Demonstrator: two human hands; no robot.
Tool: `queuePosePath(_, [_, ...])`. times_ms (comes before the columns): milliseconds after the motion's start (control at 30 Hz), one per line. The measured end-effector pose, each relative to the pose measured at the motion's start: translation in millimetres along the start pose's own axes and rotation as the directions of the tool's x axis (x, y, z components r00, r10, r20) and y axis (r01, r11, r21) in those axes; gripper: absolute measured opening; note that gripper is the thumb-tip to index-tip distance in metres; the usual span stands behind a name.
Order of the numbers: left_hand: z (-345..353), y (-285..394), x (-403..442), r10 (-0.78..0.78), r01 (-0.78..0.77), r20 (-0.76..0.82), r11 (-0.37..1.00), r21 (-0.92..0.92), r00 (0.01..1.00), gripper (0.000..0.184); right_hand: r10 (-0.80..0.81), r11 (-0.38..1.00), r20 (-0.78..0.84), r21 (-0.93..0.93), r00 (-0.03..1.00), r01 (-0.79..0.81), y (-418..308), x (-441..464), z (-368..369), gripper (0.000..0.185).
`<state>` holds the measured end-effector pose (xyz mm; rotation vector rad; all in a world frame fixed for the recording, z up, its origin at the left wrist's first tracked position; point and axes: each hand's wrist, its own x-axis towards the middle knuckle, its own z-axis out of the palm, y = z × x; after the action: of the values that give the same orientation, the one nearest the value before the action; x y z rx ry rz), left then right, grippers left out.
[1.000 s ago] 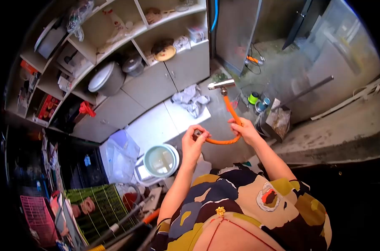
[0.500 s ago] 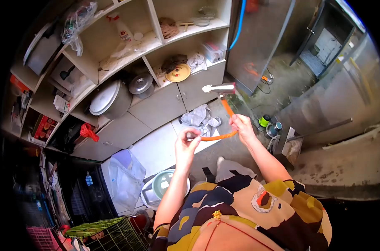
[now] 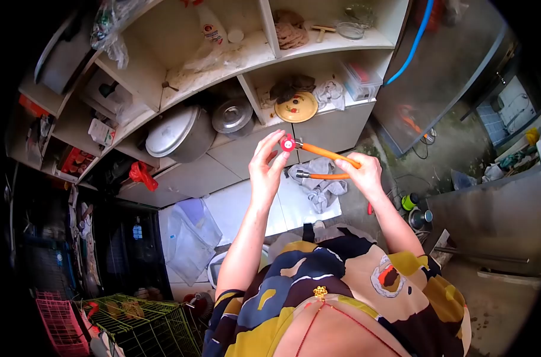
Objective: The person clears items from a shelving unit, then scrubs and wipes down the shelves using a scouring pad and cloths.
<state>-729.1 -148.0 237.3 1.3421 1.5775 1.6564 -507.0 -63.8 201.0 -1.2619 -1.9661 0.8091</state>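
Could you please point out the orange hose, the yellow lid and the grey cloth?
Orange hose [image 3: 327, 153]: head view, middle of its upper stretch.
Yellow lid [image 3: 296, 107]: head view, middle of its face.
Grey cloth [image 3: 322, 193]: head view, its crumpled lower middle.

You have an orange hose [image 3: 325, 153], slim and smooth, doubled back on itself in a sideways U. Its bend sits in your right hand [image 3: 365, 174], which hides the turn, so both runs reach out from there toward your left. The upper run slopes up to a small metal neck, joined to a red fitting [image 3: 288, 143] whose round face, pale at the centre, is turned up toward you. You hold that fitting at the fingertips of your left hand [image 3: 268, 164]. The lower run lies nearly level and ends in a dark metal connector [image 3: 303, 174], free, just below the fitting.
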Motion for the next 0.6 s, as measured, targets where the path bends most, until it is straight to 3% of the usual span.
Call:
queuePosePath(167, [6, -40, 29, 0.002, -0.002, 0.007, 1.000, 0.016, 1.000, 0.041, -0.044, 0.998, 0.046, 0.037, 0.998, 0.043, 26, 28, 7, 0.031])
queuePosePath(233, [4, -26, 38, 0.005, -0.018, 0.052, 0.966, 0.257, 0.999, 0.046, -0.001, 0.999, 0.060, 0.034, 0.998, -0.001, 27, 35, 2, 0.030])
queuePosePath(400, [-31, -44, 79, -0.020, 0.022, -0.010, 0.933, 0.358, 1.000, 0.048, 0.049, 0.991, 0.026, 0.126, 0.998, -0.052, 50, 48, 0, 0.021])
queuePosePath(500, [-65, -60, 117, 0.093, -0.050, -0.078, 0.897, 0.438, 0.993, 0.043, 0.082, 0.977, 0.039, 0.192, 0.996, -0.088, 56, 60, -3, 0.018])
queuePosePath(600, [-95, -54, 162, 0.257, -0.126, -0.118, 0.761, 0.636, 0.959, 0.041, 0.132, 0.910, 0.040, 0.391, 0.990, -0.138, 53, 77, 0, 0.017])
